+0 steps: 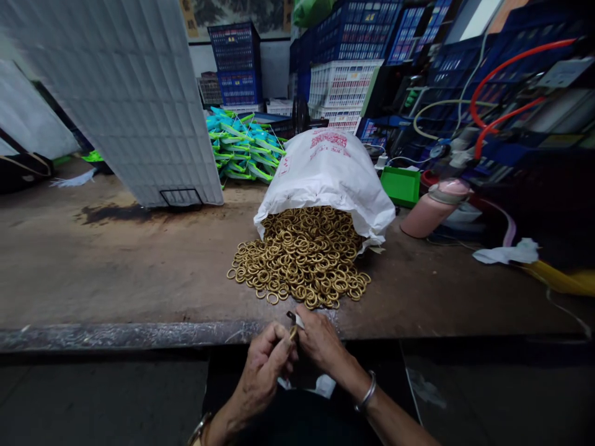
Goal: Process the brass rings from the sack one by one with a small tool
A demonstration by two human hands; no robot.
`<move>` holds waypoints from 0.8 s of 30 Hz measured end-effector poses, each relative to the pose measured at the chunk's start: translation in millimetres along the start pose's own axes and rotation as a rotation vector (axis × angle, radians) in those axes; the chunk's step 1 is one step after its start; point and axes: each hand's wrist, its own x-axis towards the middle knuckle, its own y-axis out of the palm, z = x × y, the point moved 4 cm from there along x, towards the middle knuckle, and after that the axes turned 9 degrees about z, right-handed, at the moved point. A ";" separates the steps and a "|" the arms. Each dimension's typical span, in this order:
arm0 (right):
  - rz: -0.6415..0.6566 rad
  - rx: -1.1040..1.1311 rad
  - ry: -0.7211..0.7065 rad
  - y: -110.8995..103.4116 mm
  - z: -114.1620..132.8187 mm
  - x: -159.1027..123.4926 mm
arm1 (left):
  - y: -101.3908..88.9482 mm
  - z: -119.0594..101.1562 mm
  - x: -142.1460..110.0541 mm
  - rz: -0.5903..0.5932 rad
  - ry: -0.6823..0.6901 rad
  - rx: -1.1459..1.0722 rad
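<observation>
A gold-coloured metal ring (293,332) is pinched between the thumb and fingers of my left hand (268,358), just off the table's front edge. My right hand (321,339) is closed close beside it, around a small dark-tipped tool (291,316) whose kind I cannot make out. Something white shows at its thumb. The tool's tip points up and left, above the ring; whether the two touch is not clear. In front of both hands, a heap of gold-coloured rings (302,263) spills from the mouth of a white woven sack (325,170) lying on its side.
The wooden table (116,266) ends in a worn front edge. On it stand a tall ribbed white panel (125,99), a pile of green and blue items (246,145), a green tray (400,186) and a pink bottle (427,210). Stacked blue crates (357,28) and red hoses (488,77) are behind.
</observation>
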 end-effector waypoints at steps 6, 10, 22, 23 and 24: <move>-0.088 0.007 -0.031 2.5 22.4 18.4 | -18.3 1.6 4.0 -0.078 0.039 -0.277; -0.101 -0.089 -0.004 4.6 33.8 35.1 | -32.6 -0.5 0.5 -0.124 0.081 -0.318; 0.006 0.092 -0.221 6.2 43.9 12.3 | -45.3 -5.4 -3.2 -0.198 0.109 -0.051; 0.019 0.074 -0.216 5.8 44.8 11.7 | -44.9 -5.6 -3.2 -0.198 0.105 -0.027; 0.030 0.060 -0.210 5.3 45.5 11.6 | -44.4 -6.1 -3.2 -0.200 0.105 -0.004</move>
